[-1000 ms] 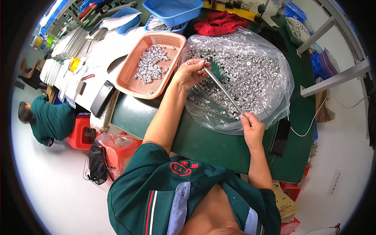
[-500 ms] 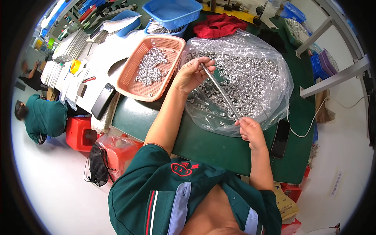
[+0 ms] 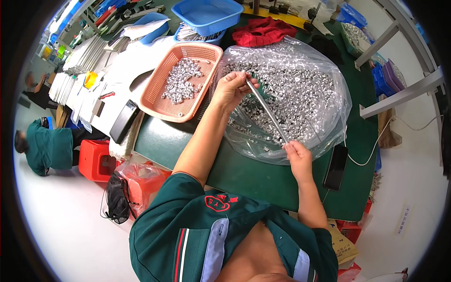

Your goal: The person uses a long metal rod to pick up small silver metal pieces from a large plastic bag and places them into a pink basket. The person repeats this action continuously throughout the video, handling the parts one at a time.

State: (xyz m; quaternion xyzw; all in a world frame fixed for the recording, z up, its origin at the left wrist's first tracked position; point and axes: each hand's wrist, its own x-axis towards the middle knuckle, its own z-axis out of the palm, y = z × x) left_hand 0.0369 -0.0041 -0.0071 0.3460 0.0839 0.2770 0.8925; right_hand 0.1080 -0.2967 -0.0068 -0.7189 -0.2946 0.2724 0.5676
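A slim silvery metal rod (image 3: 268, 112) slants between my two hands, its upper end to the left and its lower end to the right. My left hand (image 3: 230, 90) pinches the upper end with thumb and fingers. At the lower end, my right hand (image 3: 299, 157) is closed on the rod with its fingertips. Beneath the rod lies a clear plastic bag (image 3: 340, 110), opened wide. It is filled with many small shiny metal parts (image 3: 305, 89). Left of my left hand, a pink perforated basket (image 3: 149, 96) holds a smaller heap of similar metal parts (image 3: 182, 82).
The green tabletop (image 3: 253, 181) carries a black phone (image 3: 336, 167) at right and another dark phone (image 3: 123, 121) at left. Blue baskets (image 3: 206, 11) and a red cloth (image 3: 264, 32) sit behind. Metal frame bars (image 3: 401, 91) stand at right. A person (image 3: 49, 145) bends near a red stool (image 3: 94, 160).
My left hand has turned a little, and its fingers have closed in around the rod's upper end. The rod has shifted slightly right. The person at far left has moved left.
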